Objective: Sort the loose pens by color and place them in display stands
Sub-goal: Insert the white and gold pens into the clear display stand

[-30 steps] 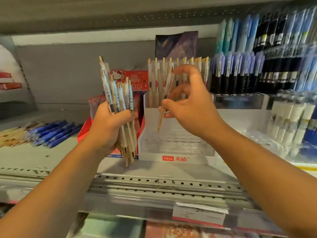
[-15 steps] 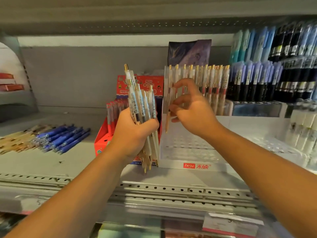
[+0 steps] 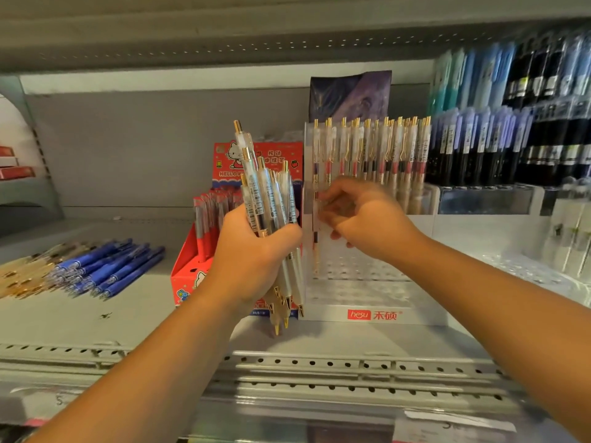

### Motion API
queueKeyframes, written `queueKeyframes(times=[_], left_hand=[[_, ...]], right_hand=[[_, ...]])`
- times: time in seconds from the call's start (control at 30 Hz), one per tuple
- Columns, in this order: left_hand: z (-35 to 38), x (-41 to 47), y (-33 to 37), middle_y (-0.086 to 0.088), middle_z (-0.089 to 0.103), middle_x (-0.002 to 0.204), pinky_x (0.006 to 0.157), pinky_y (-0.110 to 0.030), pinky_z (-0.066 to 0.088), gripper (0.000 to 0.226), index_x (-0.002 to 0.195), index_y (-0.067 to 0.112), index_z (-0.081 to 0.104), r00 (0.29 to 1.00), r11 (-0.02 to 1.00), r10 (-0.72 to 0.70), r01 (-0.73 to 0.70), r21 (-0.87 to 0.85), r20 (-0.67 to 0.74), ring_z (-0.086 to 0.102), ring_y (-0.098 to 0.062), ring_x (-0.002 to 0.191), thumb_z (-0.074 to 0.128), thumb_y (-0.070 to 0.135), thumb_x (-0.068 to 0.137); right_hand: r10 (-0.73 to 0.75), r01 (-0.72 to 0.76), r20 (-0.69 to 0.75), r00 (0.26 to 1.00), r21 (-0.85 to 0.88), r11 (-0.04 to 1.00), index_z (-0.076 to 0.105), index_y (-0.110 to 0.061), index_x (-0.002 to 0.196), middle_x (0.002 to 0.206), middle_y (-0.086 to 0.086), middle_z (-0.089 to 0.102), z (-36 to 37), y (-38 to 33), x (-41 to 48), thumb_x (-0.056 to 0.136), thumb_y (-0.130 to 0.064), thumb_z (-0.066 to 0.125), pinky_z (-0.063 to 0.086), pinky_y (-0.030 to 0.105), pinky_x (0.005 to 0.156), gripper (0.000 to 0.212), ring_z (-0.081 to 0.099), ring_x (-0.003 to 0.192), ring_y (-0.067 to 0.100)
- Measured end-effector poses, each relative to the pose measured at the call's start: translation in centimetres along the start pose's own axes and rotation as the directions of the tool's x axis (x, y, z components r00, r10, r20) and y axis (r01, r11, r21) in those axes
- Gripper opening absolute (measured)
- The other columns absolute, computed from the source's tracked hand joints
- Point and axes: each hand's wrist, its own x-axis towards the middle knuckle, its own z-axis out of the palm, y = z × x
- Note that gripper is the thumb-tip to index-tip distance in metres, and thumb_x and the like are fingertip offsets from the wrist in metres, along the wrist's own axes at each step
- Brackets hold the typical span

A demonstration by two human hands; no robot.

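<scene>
Pens come first: my left hand [image 3: 252, 260] is clenched round a bundle of clear gold-tipped pens [image 3: 271, 199], held just left of the white display stand [image 3: 367, 295] and in front of the red box [image 3: 192, 276]. The bundle's long axis runs close to vertical, clickers up and tips down, tops leaning slightly left. That nearly matches the back row [image 3: 377, 148] already standing in the stand, so I judge a pen needs almost no turning, only a short carry to the right and a straight drop into a hole.

My right hand [image 3: 367, 219] is the nearer one to the stand, over its left side and in front of that row. Its fingers curl toward the stand's left wall, where a single pen [image 3: 316, 244] stands upright. Motion blur smears them, and I cannot tell whether they pinch that pen or hold nothing.

Loose blue pens [image 3: 108, 270] lie well apart toward the left end of the shelf [image 3: 128, 314], lying flat and pointing diagonally.
</scene>
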Motion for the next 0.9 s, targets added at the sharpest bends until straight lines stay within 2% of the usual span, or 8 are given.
queueKeyframes(times=[0.13, 0.23, 0.3, 0.4, 0.53, 0.63, 0.77, 0.9], left_hand=[[0.1, 0.0, 0.0, 0.002, 0.042, 0.061, 0.052, -0.027, 0.036, 0.012, 0.069, 0.01, 0.052, 1.0, 1.0, -0.014, 0.014, 0.014, -0.003, 0.041, -0.015, 0.059, 0.063, 0.015, 0.072], [0.1, 0.0, 0.0, -0.004, 0.045, 0.066, 0.059, -0.033, 0.039, 0.01, 0.075, 0.011, 0.057, 0.999, 0.999, -0.031, 0.031, 0.014, 0.008, 0.043, -0.017, 0.063, 0.064, 0.018, 0.073], [0.2, 0.0, 0.1, 0.002, 0.052, 0.064, 0.058, -0.032, 0.043, 0.005, 0.076, 0.023, 0.066, 0.999, 1.0, -0.027, 0.027, -0.007, 0.031, 0.048, -0.015, 0.063, 0.065, 0.018, 0.074], [0.3, -0.1, 0.3, 0.009, 0.06, 0.066, 0.058, -0.024, 0.047, 0.019, 0.082, 0.032, 0.072, 0.998, 0.999, 0.003, 0.0, -0.043, 0.067, 0.054, -0.011, 0.063, 0.064, 0.015, 0.076], [0.4, -0.3, 0.5, 0.005, 0.073, 0.081, 0.068, -0.026, 0.053, 0.024, 0.095, 0.025, 0.074, 0.993, 0.998, 0.017, -0.009, -0.064, 0.117, 0.067, -0.012, 0.077, 0.062, 0.01, 0.081], [0.6, -0.5, 0.7, -0.001, 0.074, 0.088, 0.079, -0.037, 0.056, 0.023, 0.097, 0.024, 0.074, 0.987, 1.0, 0.004, -0.001, -0.017, 0.161, 0.069, -0.02, 0.086, 0.063, 0.013, 0.08], [0.8, -0.5, 0.7, -0.004, 0.075, 0.091, 0.087, -0.043, 0.056, 0.022, 0.094, 0.027, 0.075, 0.989, 0.997, -0.062, 0.068, -0.043, 0.133, 0.07, -0.026, 0.093, 0.067, 0.019, 0.074], [0.8, -0.5, 0.7, -0.006, 0.069, 0.077, 0.067, -0.037, 0.056, 0.014, 0.083, 0.017, 0.073, 0.992, 0.99, -0.063, 0.076, -0.116, 0.109, 0.065, -0.023, 0.074, 0.061, 0.016, 0.077]], right_hand=[[-0.022, 0.023, 0.004, 1.0, -0.093, 0.995, 0.069, -0.031, 0.095, 0.081, -0.022, 0.062, -0.5, -0.2, -0.3, 0.09, -0.011, 0.067, 0.044, 0.005, 0.05, 0.021, 0.058, 0.06, -0.014], [-0.087, 0.075, -0.063, 0.994, -0.175, 0.982, 0.071, -0.029, 0.106, 0.088, -0.019, 0.063, -1.1, -1.1, -0.5, 0.092, -0.022, 0.063, 0.044, 0.011, 0.064, 0.017, 0.056, 0.072, -0.004], [-0.089, 0.093, -0.084, 0.992, 0.05, 0.994, 0.068, -0.028, 0.105, 0.091, -0.009, 0.065, -1.2, -2.1, -0.8, 0.092, -0.023, 0.064, 0.048, 0.016, 0.057, 0.014, 0.06, 0.074, 0.005], [-0.063, 0.035, 0.058, 0.996, 0.401, 0.915, 0.068, -0.023, 0.107, 0.094, 0.001, 0.071, -0.7, -3.5, -1.6, 0.09, -0.018, 0.068, 0.055, 0.026, 0.055, 0.017, 0.067, 0.078, 0.013], [-0.026, -0.046, 0.146, 0.989, 0.471, 0.881, 0.068, -0.018, 0.11, 0.096, -0.001, 0.072, 0.1, -3.7, -2.0, 0.084, -0.012, 0.074, 0.05, 0.019, 0.057, 0.028, 0.068, 0.081, 0.009], [0.002, -0.096, 0.181, 0.983, 0.511, 0.854, 0.066, -0.02, 0.099, 0.084, -0.009, 0.071, -0.6, -3.5, -2.0, 0.076, -0.011, 0.077, 0.05, 0.023, 0.059, 0.027, 0.067, 0.076, 0.008], [-0.009, -0.12, 0.209, 0.978, 0.595, 0.795, 0.061, -0.012, 0.098, 0.081, -0.001, 0.069, -1.5, -3.5, -1.7, 0.066, -0.017, 0.075, 0.054, 0.03, 0.071, 0.035, 0.065, 0.078, 0.015], [0.044, -0.115, 0.119, 0.992, 0.697, 0.708, 0.058, -0.009, 0.1, 0.091, 0.012, 0.068, -2.0, -3.6, -1.3, 0.079, -0.003, 0.071, 0.059, 0.036, 0.07, 0.025, 0.07, 0.082, 0.026]])
